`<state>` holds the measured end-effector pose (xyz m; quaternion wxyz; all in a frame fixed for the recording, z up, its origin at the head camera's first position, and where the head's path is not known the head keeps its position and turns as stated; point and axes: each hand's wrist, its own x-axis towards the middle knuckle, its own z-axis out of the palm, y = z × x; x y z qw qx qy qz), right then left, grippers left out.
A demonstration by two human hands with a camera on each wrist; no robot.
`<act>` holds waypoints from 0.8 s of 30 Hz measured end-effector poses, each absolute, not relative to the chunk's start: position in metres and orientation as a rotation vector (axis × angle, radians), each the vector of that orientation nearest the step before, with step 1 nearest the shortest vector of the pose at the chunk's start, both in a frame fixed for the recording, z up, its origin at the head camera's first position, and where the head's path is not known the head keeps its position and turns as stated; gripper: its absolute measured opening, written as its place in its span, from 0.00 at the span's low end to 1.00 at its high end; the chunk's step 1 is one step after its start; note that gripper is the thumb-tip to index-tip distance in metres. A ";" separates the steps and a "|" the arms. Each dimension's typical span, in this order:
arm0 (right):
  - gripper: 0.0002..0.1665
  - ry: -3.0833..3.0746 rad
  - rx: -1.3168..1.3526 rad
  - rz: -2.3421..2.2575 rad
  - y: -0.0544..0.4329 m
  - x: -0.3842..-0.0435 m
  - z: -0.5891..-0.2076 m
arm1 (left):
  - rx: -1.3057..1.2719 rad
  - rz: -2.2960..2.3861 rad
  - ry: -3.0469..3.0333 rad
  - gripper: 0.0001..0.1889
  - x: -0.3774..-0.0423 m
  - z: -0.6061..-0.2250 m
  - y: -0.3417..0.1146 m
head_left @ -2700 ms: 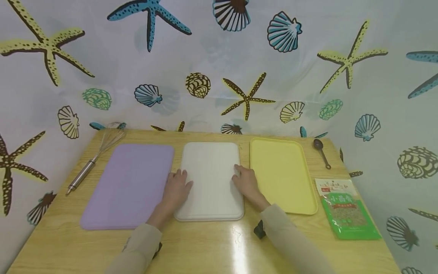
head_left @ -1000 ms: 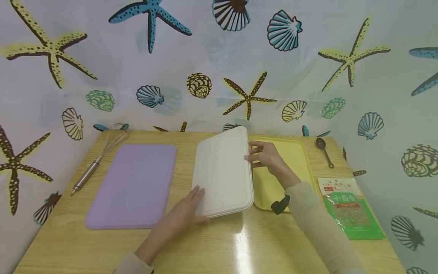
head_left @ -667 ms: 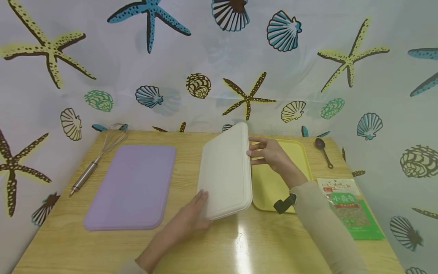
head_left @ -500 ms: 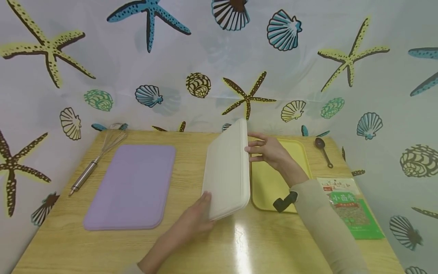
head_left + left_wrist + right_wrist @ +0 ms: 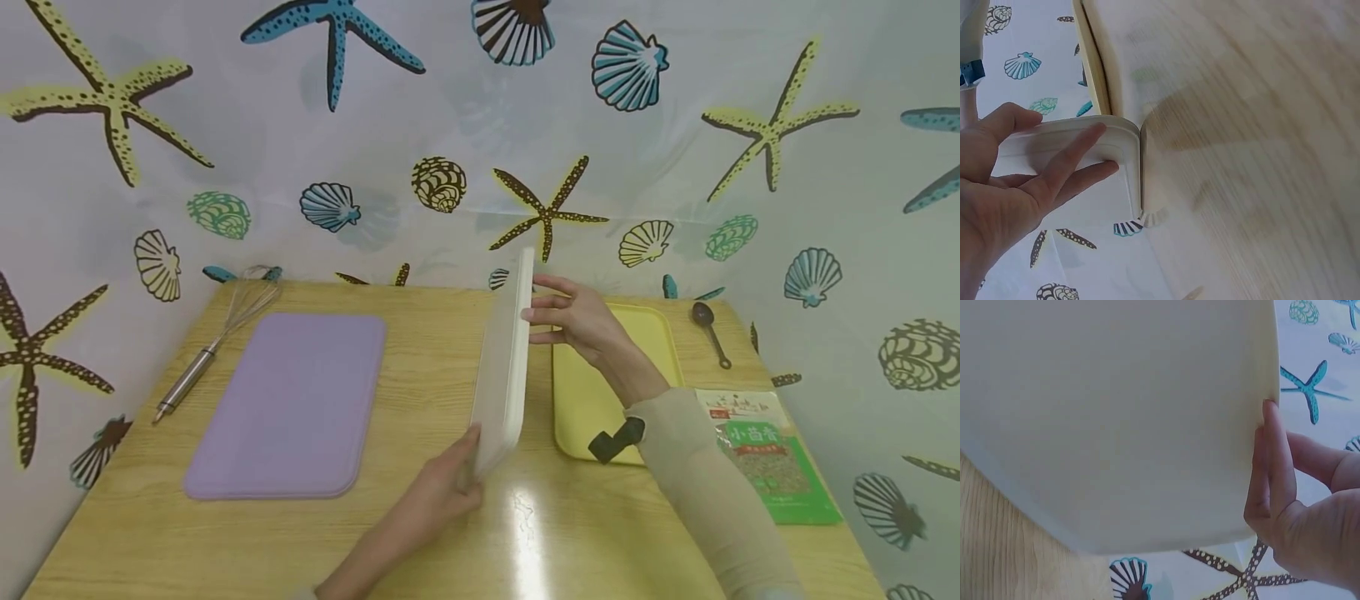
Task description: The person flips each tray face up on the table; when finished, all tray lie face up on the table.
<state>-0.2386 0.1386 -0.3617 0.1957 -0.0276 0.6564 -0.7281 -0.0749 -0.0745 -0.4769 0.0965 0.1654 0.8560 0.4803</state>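
Left of the yellow tray (image 5: 588, 412) on the desk (image 5: 423, 367), the white tray (image 5: 500, 375) is tilted almost upright between the hands: the left hand (image 5: 444, 489) grips its lower near corner; the right hand (image 5: 581, 318), above the yellow tray's far half, pinches the raised edge.

Both hands were engaged in pinch grips, apart from each other. Left hand (image 5: 442, 483) was held low and nearer the body, fingers set against thumb. Left forearm (image 5: 375, 550) was angled up from the bottom edge of the head view, mostly bared. Right hand (image 5: 588, 323) was raised higher and farther out, fingers spread apart. Right forearm (image 5: 712, 492) was slanted in from the lower right, covered by a beige sleeve; right wrist (image 5: 637, 379) was left bare.
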 end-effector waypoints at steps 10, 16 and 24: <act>0.38 1.831 -0.040 -2.062 0.116 -0.232 -0.351 | 0.551 1.604 2.512 0.46 -0.072 -0.464 -0.060; 0.37 1.827 -0.052 -2.017 0.096 -0.238 -0.348 | 0.558 1.677 2.538 0.48 -0.073 -0.448 -0.064; 0.32 1.838 -0.049 -1.994 0.063 -0.241 -0.356 | 0.264 1.807 2.433 0.53 -0.070 -0.420 -0.079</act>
